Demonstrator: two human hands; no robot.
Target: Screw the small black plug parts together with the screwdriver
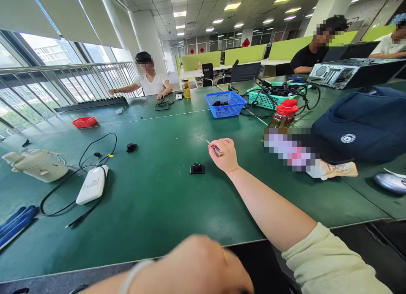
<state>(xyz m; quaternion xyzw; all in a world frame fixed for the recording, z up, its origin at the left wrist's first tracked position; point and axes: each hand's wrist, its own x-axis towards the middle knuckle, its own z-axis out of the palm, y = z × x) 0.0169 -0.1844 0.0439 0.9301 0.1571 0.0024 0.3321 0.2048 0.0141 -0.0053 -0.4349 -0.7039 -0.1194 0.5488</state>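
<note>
Head view, right hand [223,156] gripping screwdriver [215,148], black part [197,168] just left

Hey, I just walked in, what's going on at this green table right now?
A person at the green table holds a small screwdriver in the right hand, stretched out just right of a small black part lying on the mat. The left hand is close to the camera, blurred, its grip unclear. A white device with a black cable lies to the left. Other people sit further along.

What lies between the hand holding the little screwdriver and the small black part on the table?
Only bare green table separates the right hand from the small black part in the head view.
</note>
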